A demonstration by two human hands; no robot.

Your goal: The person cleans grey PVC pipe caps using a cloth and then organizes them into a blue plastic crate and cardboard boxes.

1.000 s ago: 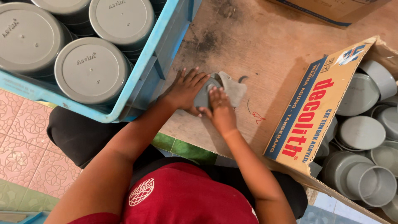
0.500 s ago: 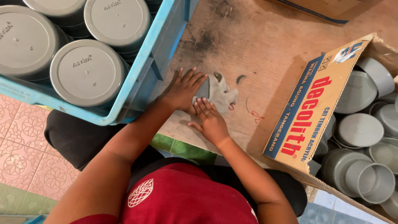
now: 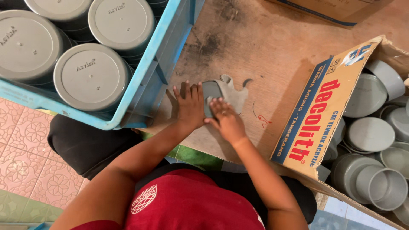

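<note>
A person's left hand (image 3: 190, 107) lies flat, fingers spread wide, on a worn plywood table (image 3: 264, 47), its fingertips at the edge of a small dark grey piece (image 3: 211, 91). The right hand (image 3: 226, 119), at 4 o'clock from the piece, presses open fingers down on its near edge; neither hand grips anything. The piece sits on a ragged scrap of pale grey cloth (image 3: 235, 91) that spills out toward 3 o'clock, its outline uneven. At 9 to 11 o'clock from the hands stands a blue plastic crate (image 3: 147, 76) packed with round grey plastic caps (image 3: 91, 76), smooth and matt, flat faces up. At 3 o'clock an open cardboard box (image 3: 324, 115) shows a flap printed in blue with red and white lettering; inside lie more grey caps (image 3: 370, 135), some flat side up, others hollow side up. A second cardboard box's edge (image 3: 324, 10) shows at 1 o'clock. Dark smudges mark the table beyond the hands.
</note>
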